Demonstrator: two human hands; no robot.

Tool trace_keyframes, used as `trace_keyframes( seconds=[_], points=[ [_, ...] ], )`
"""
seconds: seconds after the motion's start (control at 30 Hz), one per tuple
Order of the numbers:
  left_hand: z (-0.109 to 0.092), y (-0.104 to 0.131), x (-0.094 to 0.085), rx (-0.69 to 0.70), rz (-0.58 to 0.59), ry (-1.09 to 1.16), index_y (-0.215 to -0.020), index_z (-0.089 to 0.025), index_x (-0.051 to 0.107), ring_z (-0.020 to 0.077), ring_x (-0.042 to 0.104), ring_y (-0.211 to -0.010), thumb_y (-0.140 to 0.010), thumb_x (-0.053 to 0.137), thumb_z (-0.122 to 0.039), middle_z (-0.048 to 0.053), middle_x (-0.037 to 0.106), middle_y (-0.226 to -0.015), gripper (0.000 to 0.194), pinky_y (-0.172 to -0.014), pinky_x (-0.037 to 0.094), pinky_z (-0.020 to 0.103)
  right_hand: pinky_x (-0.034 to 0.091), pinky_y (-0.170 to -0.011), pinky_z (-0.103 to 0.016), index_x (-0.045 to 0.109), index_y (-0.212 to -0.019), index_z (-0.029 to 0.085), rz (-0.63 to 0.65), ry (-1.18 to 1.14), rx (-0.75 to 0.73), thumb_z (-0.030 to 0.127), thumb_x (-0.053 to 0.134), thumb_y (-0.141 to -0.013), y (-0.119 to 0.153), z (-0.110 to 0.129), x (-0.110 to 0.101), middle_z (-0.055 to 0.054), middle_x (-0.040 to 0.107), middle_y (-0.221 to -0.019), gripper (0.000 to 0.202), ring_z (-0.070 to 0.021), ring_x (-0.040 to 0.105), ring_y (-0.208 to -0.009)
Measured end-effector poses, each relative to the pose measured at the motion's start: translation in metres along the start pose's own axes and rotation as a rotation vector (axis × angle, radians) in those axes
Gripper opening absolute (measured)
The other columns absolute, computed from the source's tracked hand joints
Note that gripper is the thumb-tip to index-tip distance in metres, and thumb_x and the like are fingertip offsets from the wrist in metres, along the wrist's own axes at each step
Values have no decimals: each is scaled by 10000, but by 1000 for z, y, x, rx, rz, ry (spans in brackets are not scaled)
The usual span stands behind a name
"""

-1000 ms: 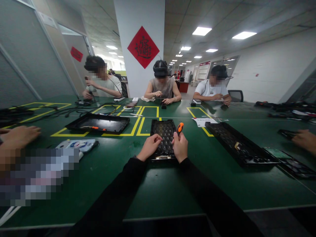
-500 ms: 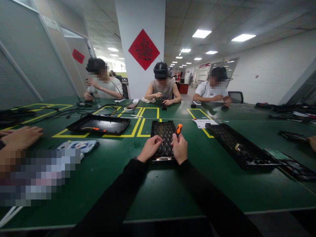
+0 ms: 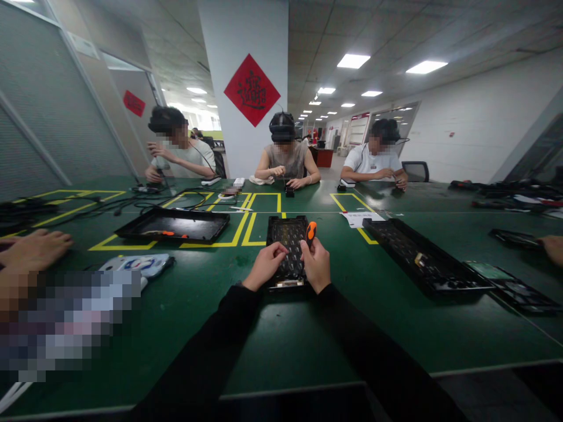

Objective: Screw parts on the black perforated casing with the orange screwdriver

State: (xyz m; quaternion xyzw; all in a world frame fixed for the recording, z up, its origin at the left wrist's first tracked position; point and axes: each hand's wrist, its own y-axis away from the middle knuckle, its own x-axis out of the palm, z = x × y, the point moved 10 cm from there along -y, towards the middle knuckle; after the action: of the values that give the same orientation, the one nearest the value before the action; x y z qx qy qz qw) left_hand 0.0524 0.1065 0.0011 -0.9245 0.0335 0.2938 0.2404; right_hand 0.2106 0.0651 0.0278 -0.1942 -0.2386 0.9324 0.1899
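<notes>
A black tray (image 3: 285, 288) lies in front of me, with several small shiny pieces spread over its floor. My right hand (image 3: 317, 268), at the tray's right side, is closed around a screwdriver (image 3: 311, 231) with an orange and black handle. The handle points up, and the shaft and tip cannot be made out. Over the tray's left side is my left hand (image 3: 263, 267), its thumb and forefinger pinched together. Whatever may be between those fingertips is too small to see. A pale strip-like part sits at the tray's near end.
Another black tray (image 3: 220, 233) with an orange-handled tool lies left. To the right are a long black tray (image 3: 444, 287), a green board (image 3: 487, 269) and a paper sheet (image 3: 354, 220). A phone (image 3: 153, 265) lies near a neighbour's hand (image 3: 39, 249). Three people sit opposite.
My right hand and the screwdriver have shifted slightly left, closer over the tray. My left hand keeps its pinch in nearly the same place. The whole view has turned a little.
</notes>
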Motion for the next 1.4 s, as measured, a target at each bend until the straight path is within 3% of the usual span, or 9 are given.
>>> trace_keyframes(
  seconds=[0.23, 0.47, 0.7, 0.97, 1.07, 1.2, 1.4],
  points=[
    [1, -1, 1, -3, 2, -7, -810, -169, 605, 123, 535, -652, -761, 468, -202, -11, 589, -690, 149, -644, 403, 234, 411, -628, -247, 602, -823, 170, 12, -12, -132, 367, 503, -793, -1, 16, 1, -22, 601, -744, 222, -142, 531, -653],
    [4, -1, 2, -4, 2, -14, -812, -171, 610, 122, 537, -655, -761, 471, -197, -13, 598, -697, 150, -643, 401, 231, 414, -531, -221, 490, -1117, 155, 31, -223, -78, 359, 600, -738, -4, 6, 6, 11, 595, -716, 444, -116, 526, -560],
    [2, -2, 2, 8, 2, 10, -808, -169, 611, 123, 538, -664, -764, 470, -195, -10, 595, -699, 150, -659, 406, 234, 435, -592, -241, 558, -995, 159, 38, -196, -72, 358, 505, -810, -2, 6, 8, -26, 631, -765, 277, -135, 565, -616],
    [-1, 0, 0, 16, -5, 19, -813, -169, 612, 128, 544, -676, -767, 466, -193, -7, 598, -707, 155, -662, 408, 237, 440, -644, -252, 569, -948, 180, 74, -173, -61, 330, 396, -860, -3, 4, 8, -8, 620, -717, 245, -144, 571, -647],
    [-1, 0, 0, 13, -3, 19, -811, -169, 613, 129, 546, -679, -764, 471, -192, -6, 602, -708, 151, -668, 410, 239, 458, -678, -265, 554, -951, 172, 88, -237, -57, 331, 424, -846, -3, 5, 11, -9, 615, -727, 231, -147, 588, -667],
    [1, -1, 0, 9, -7, 26, -805, -168, 614, 129, 547, -680, -757, 478, -186, -2, 608, -718, 145, -668, 412, 239, 479, -715, -274, 524, -1032, 160, 101, -384, -54, 333, 518, -798, -4, 7, 15, -55, 631, -911, 291, -154, 611, -768],
    [2, -1, 1, -1, -7, 17, -799, -172, 611, 125, 532, -649, -757, 476, -197, -9, 586, -684, 144, -642, 403, 235, 456, -625, -246, 609, -979, 155, 24, -200, -92, 351, 589, -750, -6, 5, 5, -43, 602, -865, 302, -120, 539, -650]
  ],
)
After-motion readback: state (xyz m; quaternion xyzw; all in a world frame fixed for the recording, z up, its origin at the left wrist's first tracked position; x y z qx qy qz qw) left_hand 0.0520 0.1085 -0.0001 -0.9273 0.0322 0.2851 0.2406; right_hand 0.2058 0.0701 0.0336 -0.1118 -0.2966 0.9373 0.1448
